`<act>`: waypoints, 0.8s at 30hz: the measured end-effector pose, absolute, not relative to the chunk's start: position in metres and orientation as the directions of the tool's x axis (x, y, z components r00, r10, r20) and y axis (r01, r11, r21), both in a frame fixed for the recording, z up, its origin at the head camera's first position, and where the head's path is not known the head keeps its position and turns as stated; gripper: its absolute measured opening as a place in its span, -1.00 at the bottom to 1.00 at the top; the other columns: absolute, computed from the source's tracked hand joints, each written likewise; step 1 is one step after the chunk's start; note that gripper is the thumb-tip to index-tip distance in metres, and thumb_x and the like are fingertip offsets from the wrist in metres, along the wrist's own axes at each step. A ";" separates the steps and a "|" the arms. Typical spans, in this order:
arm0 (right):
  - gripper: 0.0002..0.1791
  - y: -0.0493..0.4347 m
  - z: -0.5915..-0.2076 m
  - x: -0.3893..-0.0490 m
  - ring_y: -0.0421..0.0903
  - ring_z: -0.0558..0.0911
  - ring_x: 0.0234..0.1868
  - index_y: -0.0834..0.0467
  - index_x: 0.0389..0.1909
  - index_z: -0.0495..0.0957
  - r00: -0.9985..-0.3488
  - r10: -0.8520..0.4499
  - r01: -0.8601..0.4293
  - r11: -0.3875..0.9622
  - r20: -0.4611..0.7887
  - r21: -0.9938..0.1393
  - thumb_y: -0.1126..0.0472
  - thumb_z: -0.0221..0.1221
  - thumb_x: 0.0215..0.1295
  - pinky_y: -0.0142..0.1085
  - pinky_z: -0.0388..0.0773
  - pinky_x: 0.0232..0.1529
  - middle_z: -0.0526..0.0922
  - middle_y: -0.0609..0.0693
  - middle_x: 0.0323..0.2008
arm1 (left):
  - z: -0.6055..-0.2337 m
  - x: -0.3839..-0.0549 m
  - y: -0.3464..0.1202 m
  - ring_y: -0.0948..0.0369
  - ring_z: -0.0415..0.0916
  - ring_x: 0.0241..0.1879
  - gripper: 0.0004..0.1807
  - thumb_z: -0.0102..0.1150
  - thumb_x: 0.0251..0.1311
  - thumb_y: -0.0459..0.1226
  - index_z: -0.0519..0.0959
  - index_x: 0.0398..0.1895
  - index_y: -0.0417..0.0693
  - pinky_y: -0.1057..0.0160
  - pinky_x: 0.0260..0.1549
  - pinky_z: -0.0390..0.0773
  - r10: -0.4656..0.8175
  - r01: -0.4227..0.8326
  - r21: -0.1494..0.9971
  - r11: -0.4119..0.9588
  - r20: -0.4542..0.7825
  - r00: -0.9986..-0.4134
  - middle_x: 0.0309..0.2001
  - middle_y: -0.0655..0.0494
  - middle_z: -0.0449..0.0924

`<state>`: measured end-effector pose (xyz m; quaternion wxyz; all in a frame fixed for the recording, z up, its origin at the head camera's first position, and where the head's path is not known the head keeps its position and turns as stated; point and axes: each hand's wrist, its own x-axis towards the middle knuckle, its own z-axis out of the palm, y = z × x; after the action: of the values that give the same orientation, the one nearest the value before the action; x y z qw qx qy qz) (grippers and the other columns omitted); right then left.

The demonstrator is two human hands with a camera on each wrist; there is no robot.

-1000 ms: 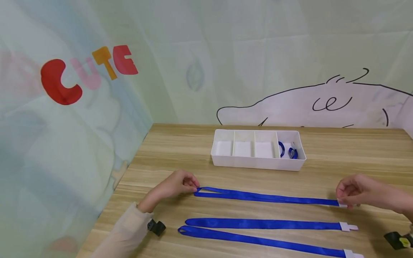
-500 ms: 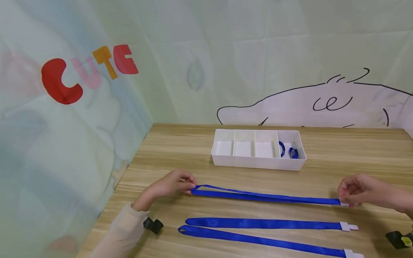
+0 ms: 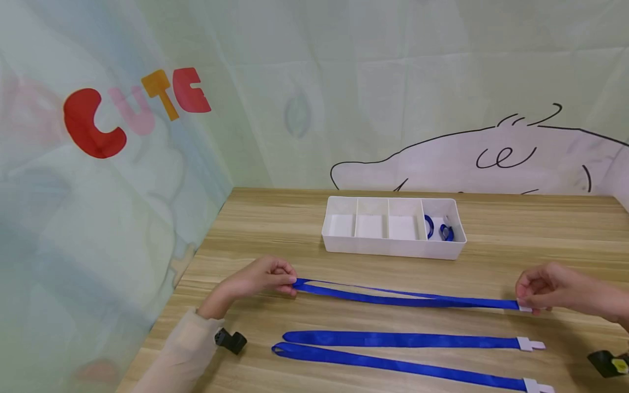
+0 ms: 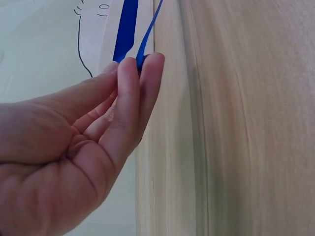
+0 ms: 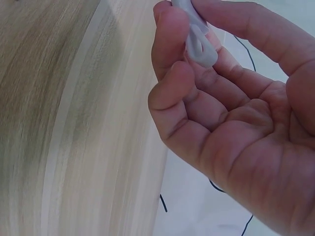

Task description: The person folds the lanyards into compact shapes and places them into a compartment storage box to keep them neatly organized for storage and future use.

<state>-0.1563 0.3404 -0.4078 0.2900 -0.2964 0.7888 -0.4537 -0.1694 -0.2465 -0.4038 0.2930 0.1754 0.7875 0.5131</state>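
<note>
A blue lanyard (image 3: pixel 383 298) stretches between both hands above the table, its two straps parted along the left half. My left hand (image 3: pixel 262 277) pinches the looped end between thumb and fingers; the left wrist view shows the blue strap (image 4: pixel 127 29) rising from the fingertips. At the other end, my right hand (image 3: pixel 550 288) pinches the white plastic clip (image 5: pixel 199 46), whose hooked tip pokes out in the right wrist view. Nearer the front lie two more blue lanyards, an upper lanyard (image 3: pixel 403 339) and a lower lanyard (image 3: pixel 393 364), with white clips to the right.
Behind the held lanyard stands a white divided tray (image 3: pixel 393 248). Coiled blue lanyards (image 3: pixel 446 233) lie in its rightmost compartment. The wooden table (image 3: pixel 265 218) meets a printed cloth backdrop (image 3: pixel 275 98) at the back and left.
My left hand has drawn slightly left and up with the loop end, and the held lanyard has lifted at that side. The right hand has barely shifted right.
</note>
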 end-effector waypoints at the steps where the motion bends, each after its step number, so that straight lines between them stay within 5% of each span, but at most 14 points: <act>1: -0.95 0.340 -0.408 -0.156 -0.16 0.59 -0.50 0.38 -0.25 0.53 -0.656 -0.730 -0.202 0.412 -0.190 -0.888 0.50 0.10 0.40 -0.33 0.49 -0.60 0.64 -0.03 -0.46 | -0.403 -0.169 -0.247 -0.17 0.68 -0.18 -0.83 0.08 0.42 -0.45 0.56 -0.18 -0.49 -0.03 -0.09 0.63 0.572 -0.016 0.908 0.420 -0.278 -0.772 -0.28 -0.26 0.68; 10: -0.96 0.340 -0.404 -0.158 -0.13 0.61 -0.49 0.41 -0.24 0.53 -0.658 -0.727 -0.197 0.420 -0.198 -0.886 0.49 0.10 0.40 -0.31 0.57 -0.54 0.65 -0.04 -0.43 | -0.398 -0.169 -0.249 -0.22 0.66 -0.20 -0.84 0.23 0.33 -0.40 0.66 -0.21 -0.42 0.02 -0.17 0.68 0.558 0.085 0.871 0.484 -0.233 -0.796 -0.32 -0.20 0.72; 24: -0.96 0.340 -0.396 -0.158 -0.10 0.60 -0.48 0.40 -0.22 0.51 -0.692 -0.690 -0.227 0.485 -0.210 -0.845 0.46 0.13 0.40 -0.34 0.49 -0.55 0.62 -0.05 -0.44 | -0.387 -0.171 -0.246 0.20 0.68 -0.33 -0.84 0.34 0.23 -0.39 0.68 -0.21 -0.35 0.33 -0.32 0.65 0.458 0.053 0.867 0.495 -0.208 -0.864 -0.28 -0.23 0.71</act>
<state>-0.1576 0.3395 -0.3963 0.2739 -0.2806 0.8170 -0.4228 -0.1705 -0.2462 -0.3872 0.2111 0.1523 0.8384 0.4789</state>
